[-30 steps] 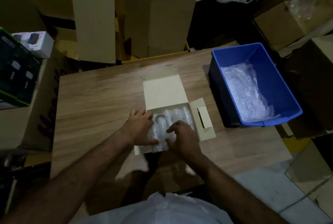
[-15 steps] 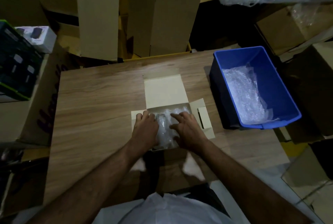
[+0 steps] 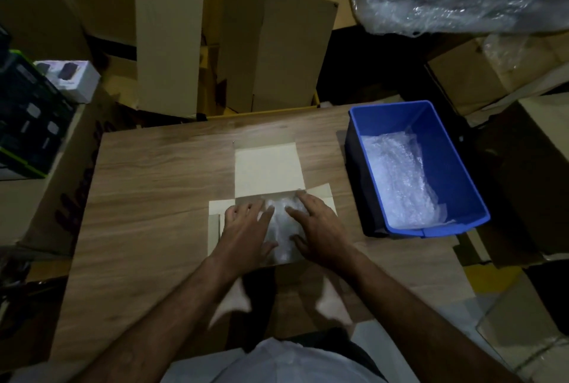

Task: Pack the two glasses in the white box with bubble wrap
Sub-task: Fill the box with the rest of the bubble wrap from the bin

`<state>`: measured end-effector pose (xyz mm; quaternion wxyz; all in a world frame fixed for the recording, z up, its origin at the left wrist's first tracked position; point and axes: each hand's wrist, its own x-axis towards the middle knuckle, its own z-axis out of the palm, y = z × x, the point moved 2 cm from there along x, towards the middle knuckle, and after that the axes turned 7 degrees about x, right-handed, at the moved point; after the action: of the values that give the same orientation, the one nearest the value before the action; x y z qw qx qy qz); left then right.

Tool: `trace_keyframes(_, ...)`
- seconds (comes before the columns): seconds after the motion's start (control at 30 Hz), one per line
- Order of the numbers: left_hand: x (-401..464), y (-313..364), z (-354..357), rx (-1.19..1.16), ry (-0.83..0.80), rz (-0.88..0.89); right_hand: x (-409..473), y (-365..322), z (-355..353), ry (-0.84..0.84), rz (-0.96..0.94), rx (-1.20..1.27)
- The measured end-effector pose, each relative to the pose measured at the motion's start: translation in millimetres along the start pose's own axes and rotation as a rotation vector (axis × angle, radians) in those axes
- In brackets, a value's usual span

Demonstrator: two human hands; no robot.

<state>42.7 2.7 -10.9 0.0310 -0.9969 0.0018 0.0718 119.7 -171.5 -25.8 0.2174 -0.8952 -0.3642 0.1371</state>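
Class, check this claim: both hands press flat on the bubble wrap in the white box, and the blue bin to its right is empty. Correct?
Not quite. In the head view the blue bin holds more bubble wrap. The rest stands: left hand and right hand press the bubble wrap in the white box.

I see a pale brown wood-grain table with darker streaks. Near its middle, the open white cardboard box shows a cream inside, filled with cloudy translucent bubble wrap. At the right edge sits a bright blue plastic bin holding more whitish wrap.
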Motion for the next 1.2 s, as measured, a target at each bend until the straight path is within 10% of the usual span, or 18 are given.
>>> trace_keyframes(0.4,78,129,-38,-0.178,0.260,0.032,-67,128,-110,0.409,0.160,0.013)
trace_keyframes(0.8,170,216,-28,-0.135,0.083,0.018,-38,249,-115,-0.318,0.229,-0.136)
trace_keyframes(1.2,170,220,-26,-0.240,0.059,-0.019,-27,262,-84,-0.334,0.078,0.028)
